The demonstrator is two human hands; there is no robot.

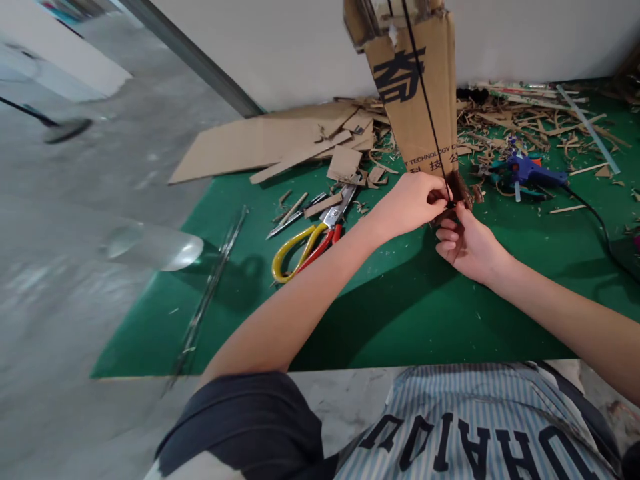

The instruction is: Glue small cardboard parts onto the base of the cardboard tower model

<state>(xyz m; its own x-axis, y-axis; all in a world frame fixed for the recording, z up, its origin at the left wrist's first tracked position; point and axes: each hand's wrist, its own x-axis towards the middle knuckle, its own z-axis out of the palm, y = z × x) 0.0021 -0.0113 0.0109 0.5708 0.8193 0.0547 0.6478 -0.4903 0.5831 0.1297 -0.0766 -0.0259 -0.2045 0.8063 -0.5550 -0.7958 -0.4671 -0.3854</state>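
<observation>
Green table (430, 333), pale wall (280, 47) behind it, grey floor (50, 300) off to the left. Left hand (413, 198) and right hand (467, 243) close together, fingertips of both pinched on the lower end of a black cord (427, 107); whether there's a knot is hidden by the fingers. Cord runs up from the hands, in front of a tall printed cardboard piece (407, 127) that stands just beyond them, leaning a bit, its top out of view. Dark brown bit (461, 189) at its base, right by the fingertips.

Left of the hands: scissors (333, 215), yellow and red handles, blades pointing away, near the left forearm; thin metal tool (297, 217) beside them. Farther left, thin rods (213, 277) and a clear bottle (173, 247), both blurred. Beyond, to the left, a flat cardboard sheet (235, 143) with offcuts (345, 163). Right of the hands: blue glue gun (537, 172) with black cable (597, 217), and past it a heap of scraps (525, 123) plus a clear stick (590, 130).
</observation>
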